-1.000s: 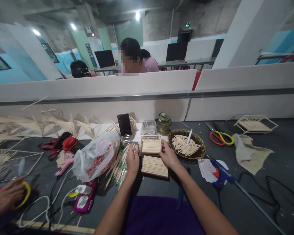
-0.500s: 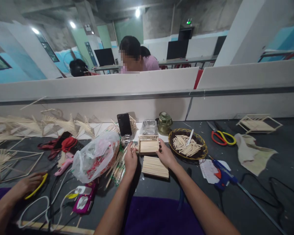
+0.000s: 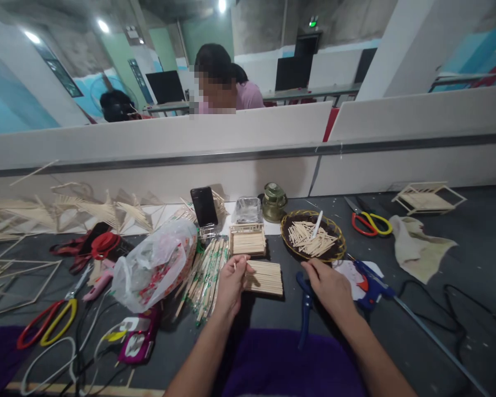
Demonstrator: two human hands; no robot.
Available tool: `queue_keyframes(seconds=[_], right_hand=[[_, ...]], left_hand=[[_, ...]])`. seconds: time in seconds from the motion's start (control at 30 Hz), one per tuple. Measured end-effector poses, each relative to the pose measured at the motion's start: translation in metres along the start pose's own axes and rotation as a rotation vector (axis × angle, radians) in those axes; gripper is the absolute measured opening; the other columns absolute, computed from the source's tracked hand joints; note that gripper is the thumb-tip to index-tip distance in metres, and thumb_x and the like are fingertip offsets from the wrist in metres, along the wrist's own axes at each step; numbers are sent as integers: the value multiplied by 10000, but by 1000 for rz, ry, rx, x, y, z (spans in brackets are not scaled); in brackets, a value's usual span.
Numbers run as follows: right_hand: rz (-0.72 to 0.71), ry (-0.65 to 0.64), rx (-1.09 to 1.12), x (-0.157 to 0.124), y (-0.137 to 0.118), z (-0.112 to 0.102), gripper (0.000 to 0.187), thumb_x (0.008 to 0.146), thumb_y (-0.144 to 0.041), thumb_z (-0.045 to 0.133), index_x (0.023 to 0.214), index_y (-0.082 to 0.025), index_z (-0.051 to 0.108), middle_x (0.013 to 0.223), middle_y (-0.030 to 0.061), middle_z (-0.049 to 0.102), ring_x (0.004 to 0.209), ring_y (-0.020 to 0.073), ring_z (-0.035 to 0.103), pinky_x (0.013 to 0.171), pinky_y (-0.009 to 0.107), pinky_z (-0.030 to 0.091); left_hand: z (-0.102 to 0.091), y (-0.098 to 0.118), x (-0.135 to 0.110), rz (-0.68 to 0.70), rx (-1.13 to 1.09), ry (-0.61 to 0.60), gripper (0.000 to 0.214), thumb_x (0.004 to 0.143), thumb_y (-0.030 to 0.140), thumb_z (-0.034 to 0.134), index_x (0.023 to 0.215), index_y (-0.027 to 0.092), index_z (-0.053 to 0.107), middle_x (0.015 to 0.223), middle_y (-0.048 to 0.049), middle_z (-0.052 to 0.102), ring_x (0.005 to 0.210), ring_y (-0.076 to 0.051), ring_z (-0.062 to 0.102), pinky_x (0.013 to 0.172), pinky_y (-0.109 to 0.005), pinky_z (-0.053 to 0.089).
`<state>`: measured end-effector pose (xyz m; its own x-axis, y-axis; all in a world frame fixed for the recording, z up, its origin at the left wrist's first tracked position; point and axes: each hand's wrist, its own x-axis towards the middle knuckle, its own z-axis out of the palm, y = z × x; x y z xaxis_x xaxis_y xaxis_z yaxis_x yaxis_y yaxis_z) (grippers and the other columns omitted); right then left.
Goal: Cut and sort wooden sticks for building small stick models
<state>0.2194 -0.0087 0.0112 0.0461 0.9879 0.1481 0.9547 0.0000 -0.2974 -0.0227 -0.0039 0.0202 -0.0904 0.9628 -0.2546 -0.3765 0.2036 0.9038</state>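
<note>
My left hand (image 3: pixel 232 284) is closed in a pinch at the left end of a flat panel of pale wooden sticks (image 3: pixel 267 277); what is between its fingertips, if anything, is too small to make out. To the right of the panel, my right hand (image 3: pixel 330 284) has its fingers drawn together beside a blue-handled hand tool (image 3: pixel 305 309); its fingertips show nothing clear. Just behind the panel, a small box-like stick model (image 3: pixel 248 241) with a railing stands on the table, apart from both hands.
A wicker basket (image 3: pixel 342 242) holds short sticks and a white stick-like tool. At right lie a blue glue gun (image 3: pixel 370 292), scissors (image 3: pixel 372 223) and a cloth (image 3: pixel 421 248). Leftward are wrapped sticks (image 3: pixel 209 275), a plastic bag (image 3: pixel 157 264) and more scissors (image 3: pixel 60 317). A phone (image 3: pixel 204 205) stands behind.
Both hands have let go of the box-like model and drawn back, the left to the panel, the right beside the blue-handled tool. Another person's hand has left the scissors at far left.
</note>
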Motion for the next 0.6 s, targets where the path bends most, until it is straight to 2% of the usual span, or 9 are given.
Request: queue_keyframes(seconds=[0.07,0.13,0.27,0.33,0.43,0.6], right_hand=[[-41,-48,-182,-19,8,-1,188,944,-329,501,976,-193,627,847,85,691,762,241,665,589,282,404],[-70,-82,-325,-39,15,2,236,904,-291,568,1091,-152,610,905,127,671,833,274,651,612,301,415],[-76,-156,-411,-67,24,14,220,892,-185,569,1095,-119,623,854,125,649,804,268,639,630,319,424],[-94,-174,-398,-70,27,19,199,899,-144,543,1074,-121,635,841,115,647,796,256,637,653,323,430],[-115,-177,-358,-61,25,22,175,899,-175,557,1046,-139,646,849,109,650,797,252,636,671,326,437],[-155,-79,-282,-48,11,26,244,933,-284,526,1088,-127,631,955,138,664,879,272,637,735,353,472]], left_hand=[[10,-1,-5,-91,-103,-76,450,743,489,721,979,126,596,635,50,573,360,10,203,344,-143,139],[16,-1,-8,-136,-165,-112,453,740,470,737,986,113,605,653,41,563,393,0,261,343,-135,173],[19,1,-8,-185,-189,-138,452,746,419,756,1037,99,624,715,12,569,465,-18,337,336,-124,198],[19,1,-8,-211,-203,-160,432,746,379,768,1042,95,631,738,2,571,483,-18,344,338,-120,206],[17,2,-9,-240,-226,-187,406,752,347,769,1041,91,642,738,3,556,482,-14,330,338,-120,202],[14,1,-10,-220,-204,-163,382,788,356,732,1050,91,650,739,-4,573,466,-13,338,330,-121,196]])
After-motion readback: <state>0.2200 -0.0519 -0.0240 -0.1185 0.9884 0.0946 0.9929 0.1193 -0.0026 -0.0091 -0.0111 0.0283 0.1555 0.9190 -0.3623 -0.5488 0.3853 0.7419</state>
